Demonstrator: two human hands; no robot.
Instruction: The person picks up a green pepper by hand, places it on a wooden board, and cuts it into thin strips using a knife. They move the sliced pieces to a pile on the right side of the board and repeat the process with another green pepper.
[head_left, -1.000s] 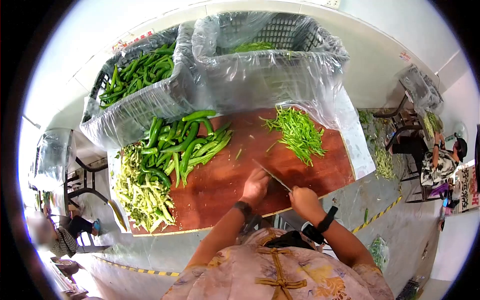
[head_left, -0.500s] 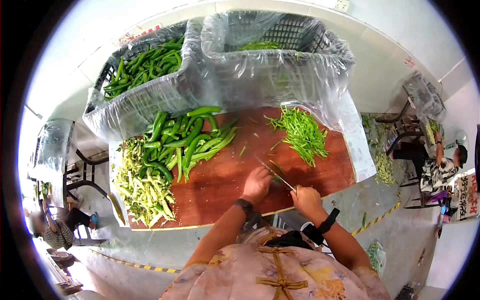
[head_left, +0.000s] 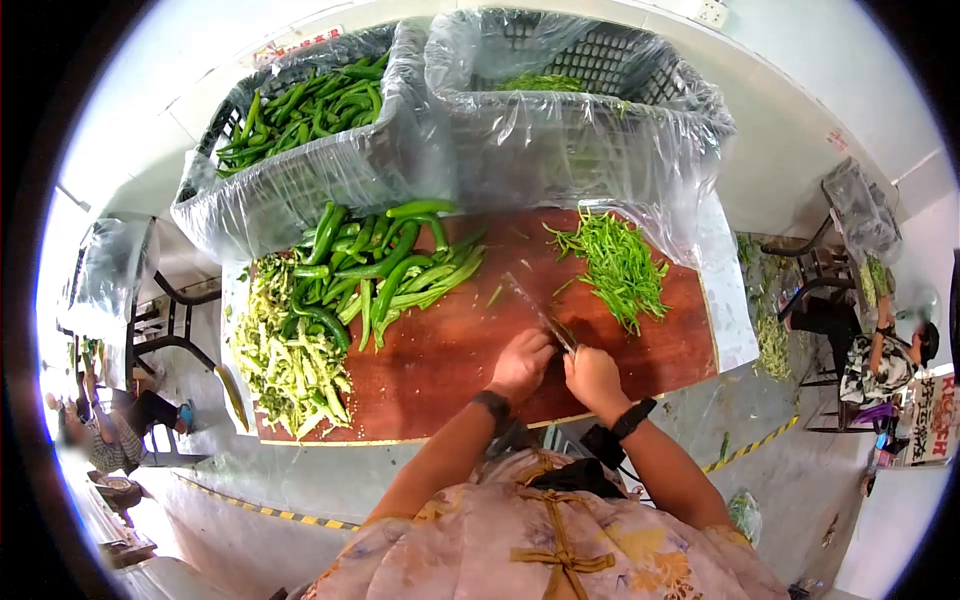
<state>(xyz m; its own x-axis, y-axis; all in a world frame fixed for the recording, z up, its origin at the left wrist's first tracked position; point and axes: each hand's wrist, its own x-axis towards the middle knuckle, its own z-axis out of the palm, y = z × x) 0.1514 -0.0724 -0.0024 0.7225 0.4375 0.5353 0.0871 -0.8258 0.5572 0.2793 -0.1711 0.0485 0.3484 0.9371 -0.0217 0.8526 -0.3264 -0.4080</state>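
Note:
My right hand (head_left: 594,378) is closed round the handle of a knife (head_left: 540,315), whose blade points away and to the left over the reddish-brown board (head_left: 440,370). Just left of the blade is my left hand (head_left: 522,362), fingers curled down on the board; whatever they hold is hidden. To the right of the knife lies a pile of thin green pepper strips (head_left: 618,275). Whole long green peppers (head_left: 380,262) are heaped at the board's back left, with split pepper pieces (head_left: 440,282) beside them. Pale pepper cores (head_left: 290,365) form a heap at the left edge.
Behind the board stand two plastic-lined crates: the left crate (head_left: 300,165) holds green peppers, the right crate (head_left: 590,135) some cut strips. One person (head_left: 870,360) sits far right, another person (head_left: 115,430) far left. Scraps (head_left: 768,335) lie on the floor at right.
The right hand has moved slightly left, closer to my left hand. The knife has turned, showing more of its blade. My view has shifted a little; the heaps look unchanged.

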